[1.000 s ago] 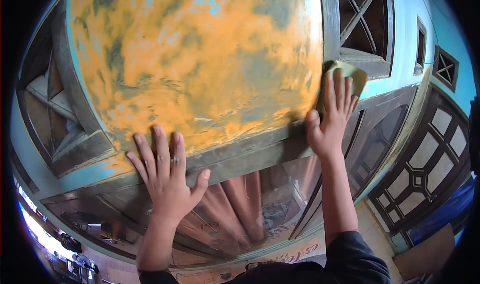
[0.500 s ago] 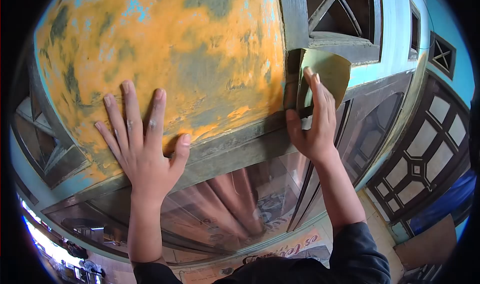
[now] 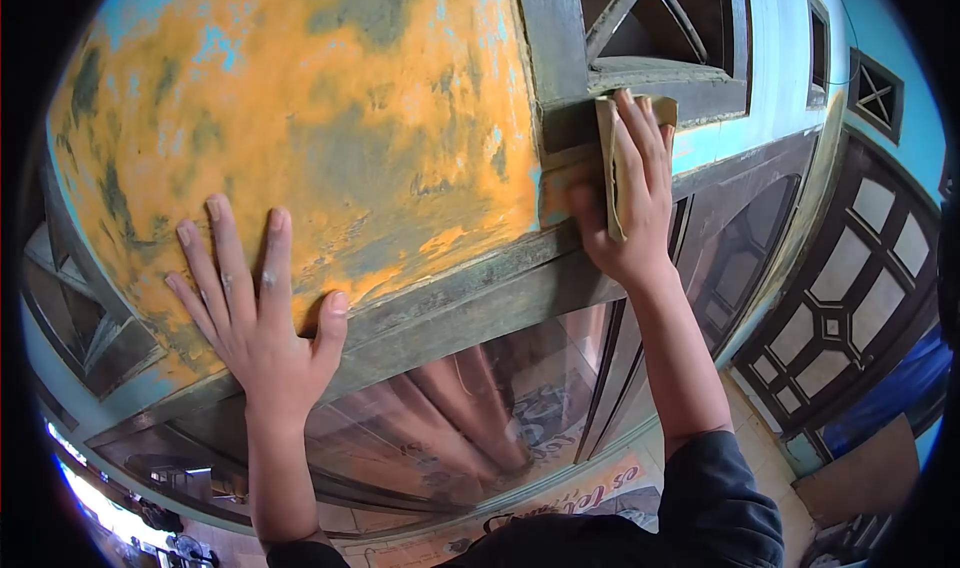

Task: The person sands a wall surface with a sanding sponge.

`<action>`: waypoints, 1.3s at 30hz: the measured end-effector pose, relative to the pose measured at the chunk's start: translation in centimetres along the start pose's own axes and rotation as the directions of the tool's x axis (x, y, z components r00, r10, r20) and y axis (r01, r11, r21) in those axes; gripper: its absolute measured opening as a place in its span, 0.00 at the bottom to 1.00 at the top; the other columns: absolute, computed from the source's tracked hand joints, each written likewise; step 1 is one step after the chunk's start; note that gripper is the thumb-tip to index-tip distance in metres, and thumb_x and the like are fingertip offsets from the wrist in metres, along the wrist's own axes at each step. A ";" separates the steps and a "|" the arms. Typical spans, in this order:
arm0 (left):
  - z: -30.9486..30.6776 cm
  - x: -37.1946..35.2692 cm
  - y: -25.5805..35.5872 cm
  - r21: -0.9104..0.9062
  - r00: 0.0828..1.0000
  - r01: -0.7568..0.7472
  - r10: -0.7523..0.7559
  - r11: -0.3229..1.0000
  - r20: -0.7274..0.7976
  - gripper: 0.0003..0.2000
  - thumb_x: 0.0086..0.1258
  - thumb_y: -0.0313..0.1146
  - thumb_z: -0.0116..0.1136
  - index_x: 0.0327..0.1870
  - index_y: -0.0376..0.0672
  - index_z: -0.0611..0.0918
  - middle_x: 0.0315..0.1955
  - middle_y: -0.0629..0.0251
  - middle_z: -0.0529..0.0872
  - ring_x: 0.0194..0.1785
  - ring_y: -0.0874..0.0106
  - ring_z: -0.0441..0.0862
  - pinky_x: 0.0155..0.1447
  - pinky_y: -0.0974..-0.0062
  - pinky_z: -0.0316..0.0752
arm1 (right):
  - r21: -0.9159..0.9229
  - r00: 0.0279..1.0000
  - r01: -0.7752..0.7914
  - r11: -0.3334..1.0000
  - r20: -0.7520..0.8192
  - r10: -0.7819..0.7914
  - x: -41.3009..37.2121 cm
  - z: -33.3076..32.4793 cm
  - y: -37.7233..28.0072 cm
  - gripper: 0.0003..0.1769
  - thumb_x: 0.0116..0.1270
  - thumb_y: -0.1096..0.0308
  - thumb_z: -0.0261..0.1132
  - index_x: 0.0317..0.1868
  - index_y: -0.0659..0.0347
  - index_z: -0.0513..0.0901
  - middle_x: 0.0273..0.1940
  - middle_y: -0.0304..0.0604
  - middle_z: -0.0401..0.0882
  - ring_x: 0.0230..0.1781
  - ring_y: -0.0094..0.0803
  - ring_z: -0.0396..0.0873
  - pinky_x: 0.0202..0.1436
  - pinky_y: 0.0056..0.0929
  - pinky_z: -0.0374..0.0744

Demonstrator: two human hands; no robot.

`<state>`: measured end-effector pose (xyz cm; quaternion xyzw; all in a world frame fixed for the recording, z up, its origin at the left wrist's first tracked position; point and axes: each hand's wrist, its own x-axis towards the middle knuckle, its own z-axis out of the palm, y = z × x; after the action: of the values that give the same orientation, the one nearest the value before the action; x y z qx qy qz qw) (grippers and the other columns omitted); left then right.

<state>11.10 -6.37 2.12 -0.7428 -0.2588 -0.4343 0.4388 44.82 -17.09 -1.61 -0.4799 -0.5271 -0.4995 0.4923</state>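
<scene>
My left hand lies with fingers spread on the lower part of a wall panel patched in orange, grey and blue. Its thumb points up near the dark wooden rail under the panel. My right hand presses a folded sheet of sandpaper against the wood and wall just below the vent opening's frame. The fingers lie over the sheet and hide part of it; the thumb is blurred at its left edge.
Below the rail are glass panes with a pinkish curtain behind them. A dark panelled door stands at the right, with a brown board leaning near it. A printed banner is low in front of me.
My right hand has shifted slightly up, and the sandpaper now lies bent under its fingers instead of standing out broadly to the right. The view has shifted slightly; my left hand remains spread on the wall.
</scene>
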 end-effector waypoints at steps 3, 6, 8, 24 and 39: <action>0.1 0.0 0.0 0.000 1.000 0.000 0.000 1.000 -0.009 0.35 0.78 0.60 0.44 0.80 0.49 0.68 0.83 0.50 0.55 0.85 0.43 0.46 0.80 0.34 0.35 | -0.107 0.996 -0.093 0.990 -0.008 0.093 -0.7 0.3 0.4 0.33 0.77 0.58 0.56 0.78 0.61 0.66 0.80 0.52 0.62 0.82 0.57 0.56 0.82 0.64 0.47; 0.1 0.0 0.2 0.006 1.000 0.008 -0.008 1.000 -0.014 0.35 0.78 0.60 0.44 0.80 0.50 0.67 0.83 0.51 0.55 0.85 0.43 0.46 0.80 0.34 0.35 | -0.081 0.989 -0.016 0.997 0.145 0.028 -3.1 0.8 -3.2 0.34 0.74 0.56 0.59 0.78 0.56 0.68 0.80 0.49 0.62 0.83 0.52 0.55 0.84 0.59 0.42; 0.1 0.1 0.2 0.014 1.000 0.010 -0.010 1.000 -0.014 0.35 0.78 0.60 0.44 0.80 0.50 0.67 0.83 0.51 0.55 0.85 0.44 0.46 0.81 0.34 0.35 | -0.058 0.967 0.071 0.996 0.250 -0.054 -4.5 0.4 -3.9 0.35 0.71 0.53 0.63 0.77 0.51 0.70 0.81 0.46 0.62 0.84 0.49 0.55 0.85 0.57 0.42; 0.5 -0.1 0.3 0.039 0.999 0.003 -0.002 0.999 -0.035 0.36 0.79 0.62 0.40 0.81 0.50 0.67 0.83 0.50 0.55 0.85 0.43 0.48 0.80 0.33 0.39 | -0.073 0.956 -0.006 0.997 0.292 0.027 -4.6 0.0 -3.3 0.34 0.82 0.37 0.35 0.77 0.35 0.73 0.82 0.47 0.57 0.85 0.58 0.43 0.84 0.63 0.31; 0.7 -0.1 0.4 0.062 0.998 -0.019 0.023 0.998 -0.065 0.35 0.80 0.60 0.39 0.80 0.46 0.68 0.81 0.46 0.58 0.84 0.41 0.51 0.80 0.33 0.41 | -0.040 0.973 -0.181 0.983 0.136 0.184 -4.2 -0.2 -1.2 0.36 0.81 0.38 0.31 0.75 0.37 0.75 0.83 0.47 0.57 0.85 0.60 0.41 0.84 0.61 0.30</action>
<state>11.65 -5.94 1.74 -0.7172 -0.2497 -0.4457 0.4741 43.89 -17.40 -5.91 -0.5667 -0.5070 -0.4246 0.4915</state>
